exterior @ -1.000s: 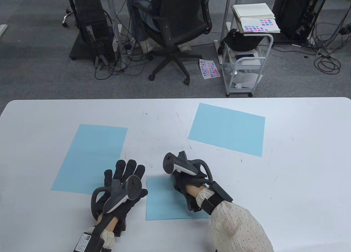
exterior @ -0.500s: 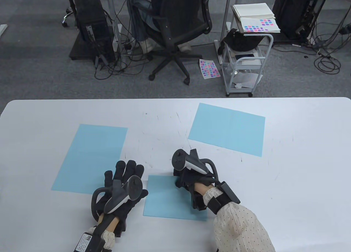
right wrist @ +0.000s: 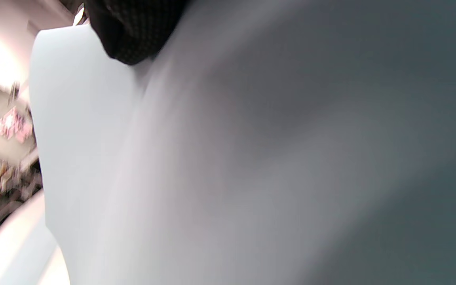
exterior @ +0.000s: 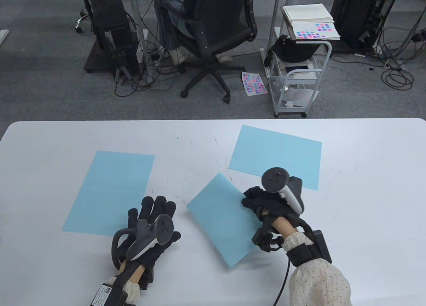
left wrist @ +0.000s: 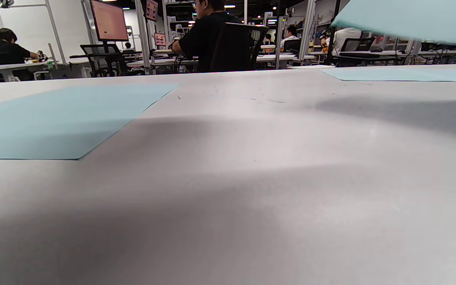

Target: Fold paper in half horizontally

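Observation:
A folded light-blue paper (exterior: 222, 217) hangs tilted above the table's front middle. My right hand (exterior: 258, 201) pinches its right edge. In the right wrist view the paper (right wrist: 251, 166) fills the blurred frame, with a gloved fingertip (right wrist: 133, 31) at the top. From the left wrist view only the lifted paper's corner (left wrist: 410, 18) shows, at the top right. My left hand (exterior: 151, 221) lies flat on the table with its fingers spread, its fingertips close to the near corner of a flat blue sheet (exterior: 109, 192). It holds nothing.
A second flat blue sheet (exterior: 276, 156) lies at the table's back right, just beyond my right hand. The white table (exterior: 366, 202) ends close behind it; past the edge stand an office chair (exterior: 216, 36) and a small white cart (exterior: 296, 76).
My right hand lifted the folded paper off the table and carried it right and away, turning it to a diagonal. The left hand stayed flat in place.

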Tool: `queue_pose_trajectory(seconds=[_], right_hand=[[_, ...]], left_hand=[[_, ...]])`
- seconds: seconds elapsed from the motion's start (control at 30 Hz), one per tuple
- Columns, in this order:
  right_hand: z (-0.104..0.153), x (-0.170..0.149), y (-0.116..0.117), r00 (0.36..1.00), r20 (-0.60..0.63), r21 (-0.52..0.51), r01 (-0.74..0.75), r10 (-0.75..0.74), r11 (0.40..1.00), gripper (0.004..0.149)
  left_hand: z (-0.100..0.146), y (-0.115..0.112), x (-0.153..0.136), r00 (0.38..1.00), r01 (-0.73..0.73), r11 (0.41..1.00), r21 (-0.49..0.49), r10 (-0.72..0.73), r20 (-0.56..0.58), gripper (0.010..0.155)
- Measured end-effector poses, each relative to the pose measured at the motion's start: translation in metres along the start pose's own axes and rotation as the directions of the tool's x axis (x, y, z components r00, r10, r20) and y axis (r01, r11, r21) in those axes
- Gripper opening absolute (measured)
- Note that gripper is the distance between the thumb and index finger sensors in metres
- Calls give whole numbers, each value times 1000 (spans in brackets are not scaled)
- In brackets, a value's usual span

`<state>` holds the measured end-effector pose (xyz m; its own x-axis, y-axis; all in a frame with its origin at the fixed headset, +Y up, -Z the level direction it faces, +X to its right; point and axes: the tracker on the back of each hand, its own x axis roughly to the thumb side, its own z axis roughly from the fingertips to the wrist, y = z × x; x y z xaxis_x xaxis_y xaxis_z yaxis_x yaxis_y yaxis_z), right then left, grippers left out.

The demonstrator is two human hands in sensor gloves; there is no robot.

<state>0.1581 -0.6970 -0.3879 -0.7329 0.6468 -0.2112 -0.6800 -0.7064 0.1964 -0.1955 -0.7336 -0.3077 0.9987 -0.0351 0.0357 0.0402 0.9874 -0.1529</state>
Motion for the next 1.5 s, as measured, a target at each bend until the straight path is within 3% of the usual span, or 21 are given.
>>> queue_pose_trajectory(seconds=[0.17, 0.33, 0.53, 0.7, 0.97, 1.07, 1.17, 1.5], right_hand=[[14, -50, -43, 969, -103, -204, 201, -225, 958, 39], [25, -98, -71, 946, -221, -351, 150, -237, 924, 39], [29, -152, -86, 883, -391, -413, 86, -261, 907, 39], [26, -179, -84, 849, -486, -405, -8, -207, 914, 42], [18, -185, -79, 791, -611, -333, -218, -33, 917, 49], [14, -180, -77, 721, -679, -187, -350, 136, 918, 61], [12, -169, -79, 657, -719, -110, -430, 227, 896, 69], [-31, -86, -74, 834, -520, -216, -339, 186, 916, 65]], left_hand=[[2, 0, 3, 1000, -4, 1000, -1, 4, 10, 85], [3, 0, 2, 1000, -15, 1000, -1, 15, 12, 85], [3, -1, 2, 1000, -16, 1000, 2, 16, 11, 85], [3, -2, 0, 1000, -16, 1000, -5, 16, 3, 85], [2, -3, -3, 1000, -22, 1000, -16, 22, -4, 85], [2, -2, -4, 1000, -25, 1000, -17, 25, -5, 85], [2, -2, -4, 1000, -25, 1000, -18, 25, -5, 85], [2, 0, -8, 999, -37, 999, -13, 36, -11, 85]])
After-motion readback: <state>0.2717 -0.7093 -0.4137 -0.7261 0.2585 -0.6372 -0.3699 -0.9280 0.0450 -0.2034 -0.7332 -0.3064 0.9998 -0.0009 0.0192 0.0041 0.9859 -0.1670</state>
